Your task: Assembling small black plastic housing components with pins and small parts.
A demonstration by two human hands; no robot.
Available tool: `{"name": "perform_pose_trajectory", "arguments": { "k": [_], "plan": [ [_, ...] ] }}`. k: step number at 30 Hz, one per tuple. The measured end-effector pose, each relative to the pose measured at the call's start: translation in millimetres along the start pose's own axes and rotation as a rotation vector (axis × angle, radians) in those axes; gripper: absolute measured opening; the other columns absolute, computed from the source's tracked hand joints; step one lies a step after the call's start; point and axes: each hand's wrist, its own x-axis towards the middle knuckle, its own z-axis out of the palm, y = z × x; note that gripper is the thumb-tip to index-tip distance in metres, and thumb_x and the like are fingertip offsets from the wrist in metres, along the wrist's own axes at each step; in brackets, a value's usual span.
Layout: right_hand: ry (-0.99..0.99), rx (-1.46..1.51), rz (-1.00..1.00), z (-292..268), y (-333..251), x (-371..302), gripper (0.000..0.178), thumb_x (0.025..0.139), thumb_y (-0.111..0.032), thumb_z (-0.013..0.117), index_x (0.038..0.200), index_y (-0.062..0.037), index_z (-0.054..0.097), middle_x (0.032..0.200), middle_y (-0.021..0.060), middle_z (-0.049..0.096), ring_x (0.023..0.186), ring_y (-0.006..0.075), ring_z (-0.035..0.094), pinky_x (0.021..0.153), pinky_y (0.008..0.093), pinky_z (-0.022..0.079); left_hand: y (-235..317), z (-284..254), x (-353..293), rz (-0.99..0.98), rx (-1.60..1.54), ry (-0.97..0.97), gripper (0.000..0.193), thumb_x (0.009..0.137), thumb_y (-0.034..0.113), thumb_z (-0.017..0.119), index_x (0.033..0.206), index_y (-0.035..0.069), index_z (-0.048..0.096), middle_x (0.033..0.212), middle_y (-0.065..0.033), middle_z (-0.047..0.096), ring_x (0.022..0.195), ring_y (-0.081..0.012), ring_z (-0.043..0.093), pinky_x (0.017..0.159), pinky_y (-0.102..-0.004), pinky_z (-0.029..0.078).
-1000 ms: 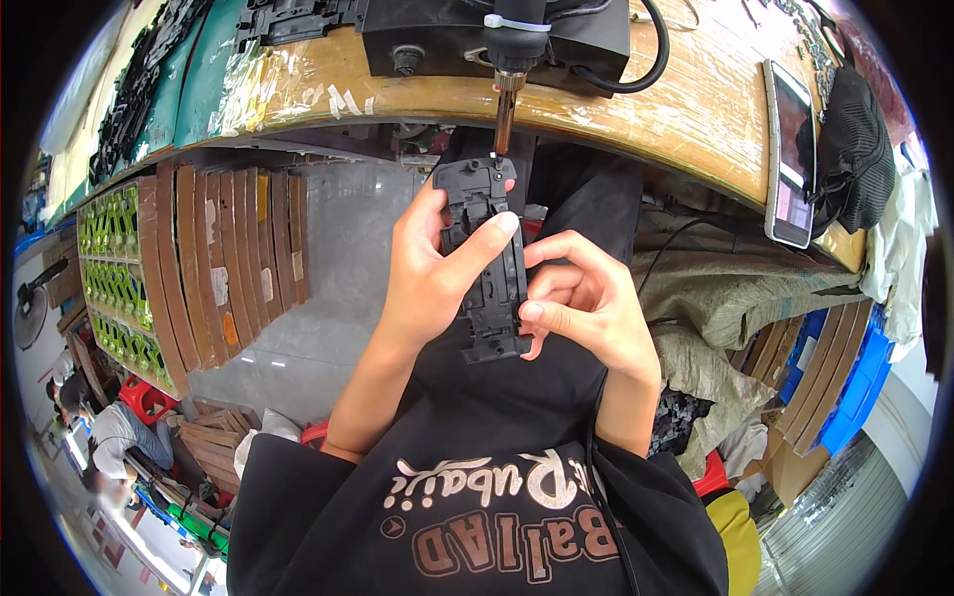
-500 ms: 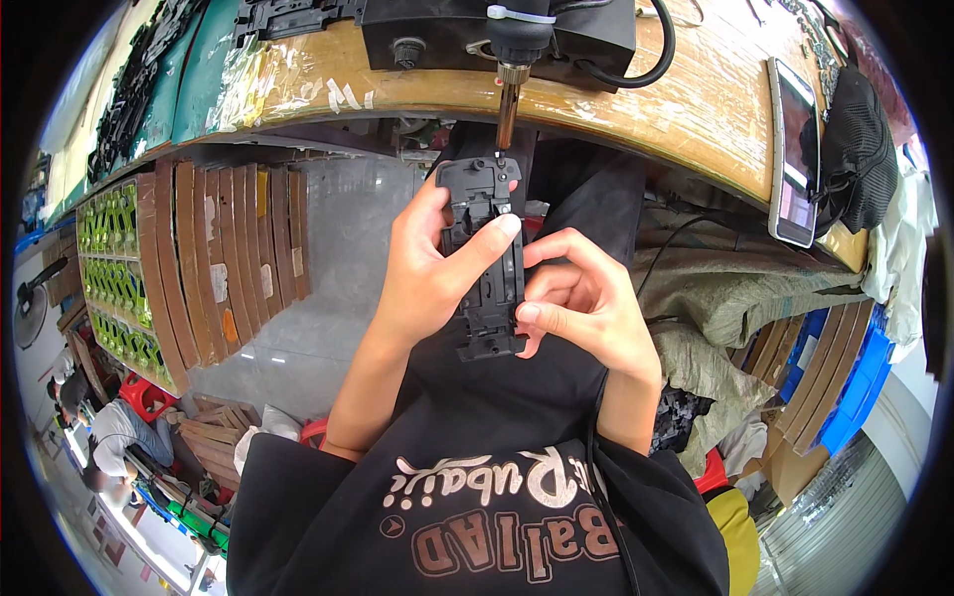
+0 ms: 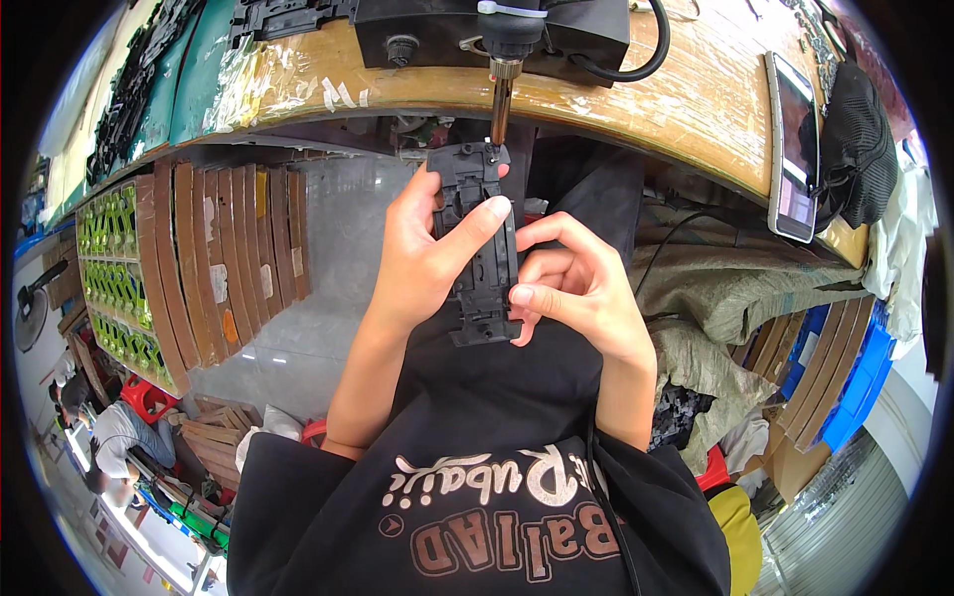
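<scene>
Down at the bottom edge of the view is the person's black shirt (image 3: 477, 497) with pale letters on it. Two bare arms come up from it.

Just above the shirt, both hands hold one black plastic part (image 3: 480, 248). It is long and flat and stands up and down. The left hand (image 3: 422, 260) wraps around its left side, and the thumb lies across the front, near the top. The right hand (image 3: 574, 288) is curled around its right side, with the thumb pressed on the front, lower down. Both hands are closed tight on the part.

The part sits under the near edge of the wooden workbench (image 3: 686, 99), about in the middle of that edge. A metal tool tip (image 3: 502, 99) points down from a black machine (image 3: 497, 30) at the bench's near edge. The tip touches the top end of the part.

Off to the left, below the bench, brown cardboard sheets (image 3: 224, 258) stand in a row, with green things beside them. To the right, grey cloth (image 3: 735, 288) lies in a heap, and a blue crate (image 3: 855, 387) sits past it.

Farther away, on the right end of the bench top, a phone (image 3: 790, 149) lies flat. A black mesh bag (image 3: 860, 139) is just beside it. Along the far left of the bench top are more black plastic parts (image 3: 149, 70).
</scene>
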Motion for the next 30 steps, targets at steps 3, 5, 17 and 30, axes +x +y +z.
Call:
{"name": "perform_pose_trajectory", "arguments": {
  "k": [3, 5, 17, 30],
  "plan": [
    [0.0, 0.007, -0.018, 0, -1, -1, 0.029, 0.075, 0.002, 0.06, 0.099, 0.0002, 0.044, 0.065, 0.0078, 0.057, 0.054, 0.0132, 0.057, 0.055, 0.0231, 0.048, 2, 1, 0, 0.005, 0.015, -0.003, 0.029, 0.077, 0.007, 0.061, 0.103, -0.001, 0.052, 0.093, -0.0048, 0.057, 0.081, -0.0083, 0.053, 0.073, -0.0227, 0.043],
    [-0.006, 0.004, -0.017, 0, -2, -2, 0.029, 0.075, 0.002, 0.061, 0.099, 0.0002, 0.044, 0.065, 0.0079, 0.057, 0.054, 0.0131, 0.057, 0.053, 0.0231, 0.048, 3, 1, 0, 0.02, 0.038, -0.022, 0.028, 0.077, 0.007, 0.061, 0.103, -0.001, 0.052, 0.093, -0.0048, 0.057, 0.082, -0.0082, 0.053, 0.073, -0.0227, 0.043],
    [-0.008, 0.043, -0.042, 3, -3, -4, 0.029, 0.075, 0.002, 0.061, 0.099, -0.0001, 0.044, 0.065, 0.0076, 0.057, 0.054, 0.0136, 0.058, 0.051, 0.0232, 0.048, 5, 3, -1, 0.027, 0.022, -0.019, 0.029, 0.077, 0.008, 0.06, 0.103, -0.002, 0.051, 0.094, -0.0053, 0.056, 0.082, -0.0087, 0.053, 0.072, -0.0223, 0.043],
    [-0.047, 0.055, -0.041, -5, 8, 2, 0.03, 0.075, 0.001, 0.062, 0.1, 0.0003, 0.044, 0.065, 0.0086, 0.057, 0.054, 0.0137, 0.058, 0.05, 0.0234, 0.048, -2, -2, -1, 0.063, 0.134, -0.033, 0.029, 0.077, 0.008, 0.061, 0.103, -0.001, 0.051, 0.093, -0.0059, 0.057, 0.082, -0.0093, 0.054, 0.073, -0.0232, 0.044]
  ]
}}
